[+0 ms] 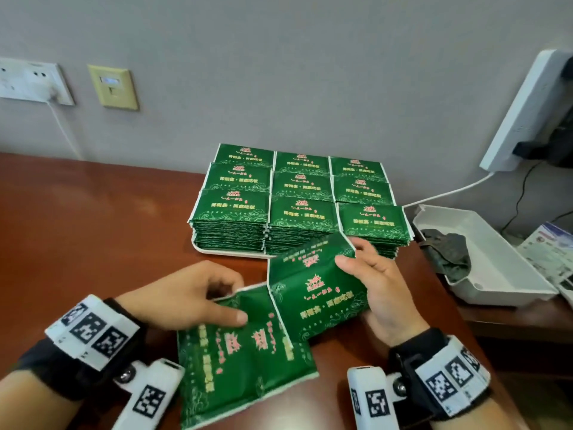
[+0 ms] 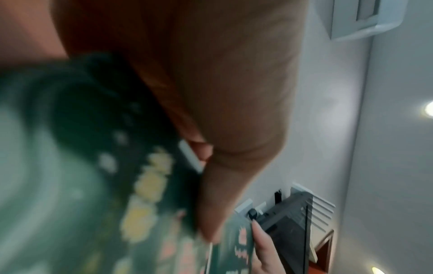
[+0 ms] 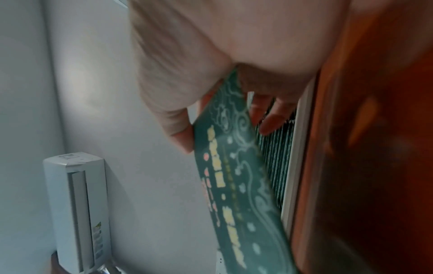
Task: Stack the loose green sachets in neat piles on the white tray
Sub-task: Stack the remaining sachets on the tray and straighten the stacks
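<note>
Brown tabletop below; our right hand grips a sachet bundle, left hand pinches loose sachets; next, square them onto the white tray.

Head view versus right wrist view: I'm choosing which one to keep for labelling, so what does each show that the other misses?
Only the head view shows the left hand pinching loose sachets on the table, the full grid of piles on the tray, and a second tray.

Only the right wrist view shows the air conditioner by the wall.

Both show the right hand gripping a bunch of sachets, with stacked sachet edges behind it.
</note>
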`<state>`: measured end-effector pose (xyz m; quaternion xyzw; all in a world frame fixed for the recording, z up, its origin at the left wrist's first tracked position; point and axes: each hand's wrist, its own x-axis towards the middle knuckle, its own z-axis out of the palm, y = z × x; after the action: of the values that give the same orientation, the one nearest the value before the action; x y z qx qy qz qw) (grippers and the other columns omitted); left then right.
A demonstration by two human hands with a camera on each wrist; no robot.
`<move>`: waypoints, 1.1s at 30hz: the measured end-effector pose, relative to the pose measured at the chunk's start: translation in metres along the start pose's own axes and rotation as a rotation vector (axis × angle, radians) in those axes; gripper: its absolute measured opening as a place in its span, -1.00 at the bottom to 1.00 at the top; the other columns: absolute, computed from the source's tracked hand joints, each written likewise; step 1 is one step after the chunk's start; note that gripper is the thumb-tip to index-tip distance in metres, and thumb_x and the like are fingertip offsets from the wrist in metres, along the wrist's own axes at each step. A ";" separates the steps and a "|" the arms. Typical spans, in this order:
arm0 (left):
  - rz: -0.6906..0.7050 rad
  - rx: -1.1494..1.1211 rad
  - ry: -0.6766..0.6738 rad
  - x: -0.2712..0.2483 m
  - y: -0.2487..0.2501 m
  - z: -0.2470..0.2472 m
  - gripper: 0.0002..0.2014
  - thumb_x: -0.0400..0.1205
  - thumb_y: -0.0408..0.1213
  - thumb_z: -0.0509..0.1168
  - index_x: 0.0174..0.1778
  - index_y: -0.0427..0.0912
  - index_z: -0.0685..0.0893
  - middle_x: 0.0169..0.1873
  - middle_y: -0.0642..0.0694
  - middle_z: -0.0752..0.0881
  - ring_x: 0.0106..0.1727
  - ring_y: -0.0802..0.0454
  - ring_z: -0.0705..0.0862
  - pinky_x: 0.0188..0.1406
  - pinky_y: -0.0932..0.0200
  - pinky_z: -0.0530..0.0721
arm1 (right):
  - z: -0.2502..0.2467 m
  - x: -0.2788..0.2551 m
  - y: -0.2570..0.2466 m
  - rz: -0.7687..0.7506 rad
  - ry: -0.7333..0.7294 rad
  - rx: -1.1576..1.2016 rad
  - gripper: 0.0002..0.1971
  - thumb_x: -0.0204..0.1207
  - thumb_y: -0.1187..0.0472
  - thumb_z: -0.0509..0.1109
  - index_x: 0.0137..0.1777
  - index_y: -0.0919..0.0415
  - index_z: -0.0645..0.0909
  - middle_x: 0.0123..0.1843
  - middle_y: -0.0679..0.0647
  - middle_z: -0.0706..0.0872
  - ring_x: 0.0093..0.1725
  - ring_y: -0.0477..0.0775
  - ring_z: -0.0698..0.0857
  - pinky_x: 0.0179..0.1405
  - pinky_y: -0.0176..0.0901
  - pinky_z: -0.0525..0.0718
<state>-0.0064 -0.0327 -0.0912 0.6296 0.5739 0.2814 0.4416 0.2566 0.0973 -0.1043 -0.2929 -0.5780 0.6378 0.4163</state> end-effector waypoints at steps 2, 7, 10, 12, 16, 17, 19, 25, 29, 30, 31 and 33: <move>0.057 -0.261 0.141 -0.004 -0.006 -0.004 -0.69 0.39 -0.12 0.64 -0.24 -0.26 0.73 -0.23 -0.45 0.77 -0.29 -0.16 0.75 -0.26 0.06 0.71 | -0.002 0.001 -0.003 -0.110 0.029 -0.032 -0.45 0.24 0.00 0.66 -0.17 0.60 0.73 0.42 -0.17 0.63 0.41 0.21 0.62 0.42 0.32 0.56; 0.254 -0.633 0.455 0.000 -0.016 -0.005 -0.36 0.15 -0.03 0.76 -0.19 -0.54 0.74 0.08 -0.33 0.66 0.06 -0.25 0.70 0.10 -0.15 0.75 | -0.004 -0.002 -0.007 -0.165 0.044 -0.094 -0.68 0.37 0.13 0.55 -0.10 0.45 0.81 0.37 -0.09 0.76 0.46 0.06 0.63 0.44 0.23 0.48; 0.385 -0.366 0.506 -0.003 -0.013 -0.010 -0.59 0.31 -0.07 0.62 -0.28 -0.42 0.81 0.40 -0.03 0.64 0.45 0.01 0.59 0.34 0.01 0.61 | -0.001 -0.004 -0.007 -0.153 0.104 -0.044 -0.58 0.34 -0.04 0.62 -0.09 0.39 0.80 -0.06 0.55 0.73 -0.04 0.35 0.70 0.10 0.31 0.59; 0.424 -0.263 0.498 -0.004 -0.013 -0.009 -0.59 0.39 -0.11 0.50 -0.35 -0.50 0.74 0.47 -0.01 0.62 0.56 0.04 0.51 0.43 0.00 0.46 | -0.001 -0.002 -0.004 -0.167 0.119 -0.055 -0.36 0.36 -0.11 0.65 -0.14 0.59 0.61 -0.17 0.69 0.55 -0.16 0.34 0.59 -0.03 0.24 0.55; 0.403 -0.242 0.574 -0.002 -0.008 -0.001 -0.70 0.44 -0.11 0.51 -0.38 -0.31 0.71 0.19 -0.11 0.81 0.34 0.00 0.71 0.27 0.16 0.66 | -0.004 0.003 0.003 -0.064 0.093 -0.067 -0.64 0.59 0.18 0.51 -0.21 0.50 0.55 -0.23 0.34 0.68 -0.21 0.24 0.67 -0.13 0.10 0.61; 0.373 -0.270 0.622 -0.001 -0.007 0.001 -0.70 0.46 -0.06 0.52 -0.33 -0.25 0.73 -0.01 -0.15 0.85 0.08 -0.04 0.81 0.01 0.19 0.75 | -0.005 0.004 0.004 -0.032 0.078 -0.082 -0.70 0.62 0.22 0.48 -0.22 0.44 0.57 -0.23 0.29 0.71 -0.22 0.22 0.70 -0.16 0.06 0.64; 0.311 -0.293 0.731 0.002 -0.006 0.004 -0.68 0.56 0.00 0.50 -0.28 -0.19 0.72 -0.33 -0.17 0.79 -0.34 0.02 0.74 -0.39 0.23 0.71 | -0.004 0.005 0.005 0.029 0.054 -0.107 -0.84 0.61 0.26 0.47 -0.16 0.33 0.62 -0.19 0.27 0.77 -0.20 0.18 0.75 -0.17 0.02 0.69; 0.114 -0.461 0.683 0.012 -0.022 0.006 -0.68 0.47 -0.07 0.57 0.03 -0.13 0.71 -0.01 -0.26 0.84 -0.01 -0.34 0.82 0.09 -0.44 0.72 | -0.004 0.007 0.008 0.122 0.018 -0.144 -0.69 0.57 0.39 0.49 0.15 0.18 0.44 -0.08 0.31 0.83 -0.15 0.20 0.78 -0.07 0.12 0.72; 0.044 -0.548 0.614 0.010 -0.021 0.009 -0.63 0.42 -0.18 0.64 0.07 -0.19 0.71 0.04 -0.38 0.81 0.07 -0.58 0.74 0.15 -0.67 0.58 | -0.005 0.006 0.006 0.075 -0.010 -0.221 -0.72 0.61 0.33 0.48 0.20 -0.03 0.59 -0.06 0.32 0.83 -0.07 0.27 0.81 0.06 0.19 0.74; 0.030 -0.549 0.592 0.010 -0.021 0.010 -0.62 0.37 -0.21 0.65 0.01 -0.25 0.71 0.00 -0.42 0.80 0.06 -0.59 0.74 0.16 -0.64 0.60 | -0.004 0.006 0.006 0.074 -0.020 -0.248 -0.76 0.61 0.32 0.48 0.15 -0.02 0.62 -0.06 0.28 0.83 -0.07 0.25 0.82 0.03 0.17 0.75; 0.007 -0.553 0.569 0.009 -0.020 0.010 -0.60 0.30 -0.20 0.66 -0.05 -0.30 0.72 -0.03 -0.47 0.79 0.04 -0.62 0.73 0.16 -0.62 0.62 | -0.004 0.005 0.006 0.080 -0.026 -0.269 -0.79 0.61 0.31 0.48 0.11 -0.02 0.66 -0.04 0.23 0.83 -0.06 0.22 0.82 0.00 0.15 0.75; -0.039 -0.581 0.526 0.009 -0.020 0.010 -0.57 0.18 -0.20 0.68 -0.14 -0.33 0.74 -0.08 -0.54 0.77 -0.04 -0.59 0.75 0.14 -0.55 0.66 | -0.005 0.006 0.007 0.077 -0.032 -0.311 -0.82 0.62 0.29 0.49 0.04 -0.06 0.70 0.01 0.16 0.82 0.02 0.17 0.80 0.06 0.15 0.75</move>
<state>-0.0060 -0.0274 -0.1145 0.3736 0.5758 0.5753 0.4448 0.2567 0.1048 -0.1115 -0.3655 -0.6648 0.5606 0.3318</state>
